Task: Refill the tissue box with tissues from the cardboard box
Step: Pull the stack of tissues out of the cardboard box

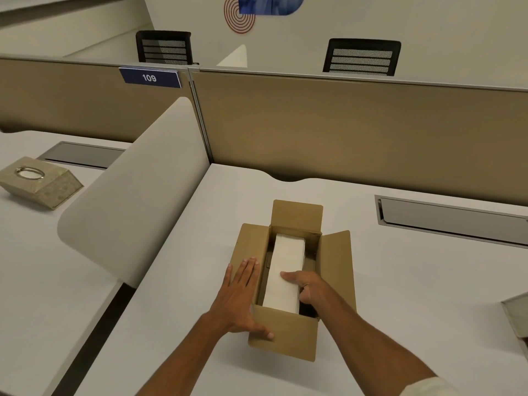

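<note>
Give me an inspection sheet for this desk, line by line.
Surface: pale grey desk, bare around the job.
Job's things: open brown cardboard box holding white tissue stack; beige patterned tissue box on the neighbouring desk.
Clutter: beige object at right edge, unclear.
Hands: left hand flat on the left flap; right hand in a grip on the stack.
Cables: nothing seen.
Surroundings: tan partition, two black mesh chairs.

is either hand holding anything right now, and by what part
The right hand grips the tissue stack at its near end, thumb on top, fingers down its right side. The left hand only presses flat on the cardboard box's left flap.
</note>
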`<action>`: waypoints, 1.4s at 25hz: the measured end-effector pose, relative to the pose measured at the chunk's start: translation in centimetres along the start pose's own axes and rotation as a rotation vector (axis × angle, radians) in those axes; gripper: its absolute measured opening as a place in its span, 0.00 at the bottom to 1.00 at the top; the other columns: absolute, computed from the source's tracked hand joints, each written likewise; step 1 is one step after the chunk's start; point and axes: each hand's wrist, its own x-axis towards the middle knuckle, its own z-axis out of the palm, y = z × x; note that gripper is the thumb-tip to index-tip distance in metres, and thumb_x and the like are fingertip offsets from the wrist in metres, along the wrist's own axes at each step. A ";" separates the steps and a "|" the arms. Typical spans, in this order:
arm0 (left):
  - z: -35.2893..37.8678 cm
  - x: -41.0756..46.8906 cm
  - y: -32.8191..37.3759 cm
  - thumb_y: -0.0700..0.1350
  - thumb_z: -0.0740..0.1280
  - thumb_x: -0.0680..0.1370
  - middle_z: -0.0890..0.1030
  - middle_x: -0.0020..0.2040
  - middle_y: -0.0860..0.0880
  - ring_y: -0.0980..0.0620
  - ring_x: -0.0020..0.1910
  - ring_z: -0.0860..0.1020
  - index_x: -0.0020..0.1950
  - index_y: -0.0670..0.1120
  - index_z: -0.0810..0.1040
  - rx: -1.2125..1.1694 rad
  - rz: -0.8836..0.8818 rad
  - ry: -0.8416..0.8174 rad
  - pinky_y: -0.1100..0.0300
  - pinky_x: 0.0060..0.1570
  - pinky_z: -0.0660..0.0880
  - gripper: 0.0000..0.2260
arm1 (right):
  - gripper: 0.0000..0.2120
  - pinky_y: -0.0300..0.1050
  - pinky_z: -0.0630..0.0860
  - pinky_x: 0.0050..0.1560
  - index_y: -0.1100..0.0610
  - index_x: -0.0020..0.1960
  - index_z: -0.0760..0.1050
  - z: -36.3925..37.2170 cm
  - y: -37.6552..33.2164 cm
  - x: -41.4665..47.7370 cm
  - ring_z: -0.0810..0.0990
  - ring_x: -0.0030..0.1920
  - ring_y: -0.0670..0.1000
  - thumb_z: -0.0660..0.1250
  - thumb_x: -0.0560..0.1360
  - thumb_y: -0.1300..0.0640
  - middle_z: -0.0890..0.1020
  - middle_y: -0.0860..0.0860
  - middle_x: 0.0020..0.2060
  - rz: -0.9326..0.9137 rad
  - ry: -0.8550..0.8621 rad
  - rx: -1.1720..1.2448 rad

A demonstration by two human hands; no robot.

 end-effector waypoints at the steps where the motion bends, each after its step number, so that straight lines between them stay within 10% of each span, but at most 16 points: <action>1: 0.0 0.0 0.0 0.84 0.55 0.51 0.30 0.77 0.49 0.47 0.76 0.29 0.77 0.45 0.31 0.006 -0.002 0.002 0.54 0.65 0.18 0.69 | 0.19 0.63 0.77 0.56 0.68 0.54 0.76 0.0 0.0 -0.3 0.81 0.51 0.64 0.77 0.65 0.69 0.80 0.63 0.55 -0.015 -0.006 0.024; 4: 0.0 0.0 -0.1 0.84 0.54 0.51 0.29 0.77 0.49 0.47 0.76 0.29 0.77 0.45 0.30 0.012 -0.015 0.000 0.53 0.66 0.18 0.69 | 0.13 0.60 0.77 0.46 0.63 0.42 0.75 0.4 -0.3 -1.0 0.79 0.41 0.60 0.77 0.64 0.70 0.80 0.61 0.47 -0.079 -0.024 0.092; 9: 0.2 0.2 0.0 0.83 0.54 0.51 0.32 0.79 0.49 0.46 0.77 0.31 0.77 0.46 0.31 0.015 -0.017 -0.028 0.42 0.74 0.29 0.68 | 0.31 0.66 0.75 0.61 0.63 0.63 0.71 0.8 -0.5 -3.4 0.78 0.58 0.64 0.78 0.64 0.69 0.79 0.61 0.59 -0.259 -0.036 0.148; 18: -3.7 1.0 1.1 0.74 0.65 0.61 0.49 0.81 0.46 0.43 0.80 0.46 0.79 0.48 0.45 0.073 -0.072 -0.110 0.37 0.71 0.30 0.57 | 0.26 0.51 0.82 0.44 0.55 0.59 0.72 -4.3 -0.9 -8.8 0.81 0.55 0.57 0.77 0.65 0.66 0.81 0.56 0.57 -0.498 -0.174 0.267; 22: -6.4 2.3 5.3 0.44 0.68 0.77 0.72 0.71 0.49 0.48 0.70 0.71 0.70 0.52 0.68 -0.515 -0.156 0.174 0.54 0.68 0.68 0.23 | 0.23 0.50 0.82 0.43 0.55 0.60 0.73 -9.3 -1.9 -10.7 0.81 0.54 0.57 0.75 0.68 0.66 0.81 0.55 0.55 -0.518 -0.203 0.338; 24: -6.8 2.7 9.9 0.48 0.63 0.80 0.75 0.67 0.51 0.49 0.68 0.73 0.67 0.54 0.69 -0.911 -0.153 0.160 0.59 0.63 0.71 0.15 | 0.23 0.50 0.81 0.42 0.56 0.60 0.73 -12.4 -2.1 -11.5 0.80 0.54 0.56 0.74 0.68 0.67 0.81 0.55 0.55 -0.497 -0.221 0.406; 27: -5.7 3.9 18.5 0.64 0.57 0.77 0.76 0.66 0.51 0.49 0.66 0.75 0.68 0.53 0.70 -1.255 -0.098 0.011 0.48 0.67 0.71 0.24 | 0.27 0.51 0.81 0.44 0.58 0.62 0.73 -17.8 -2.1 -12.8 0.79 0.58 0.58 0.75 0.64 0.67 0.82 0.56 0.58 -0.484 -0.267 0.515; 35: -0.8 6.9 35.9 0.64 0.70 0.63 0.78 0.60 0.42 0.44 0.57 0.79 0.63 0.44 0.73 -1.542 -0.180 0.085 0.49 0.56 0.79 0.35 | 0.29 0.57 0.79 0.55 0.61 0.67 0.71 -33.9 -0.6 -14.1 0.79 0.59 0.58 0.74 0.68 0.68 0.80 0.58 0.62 -0.497 -0.153 0.682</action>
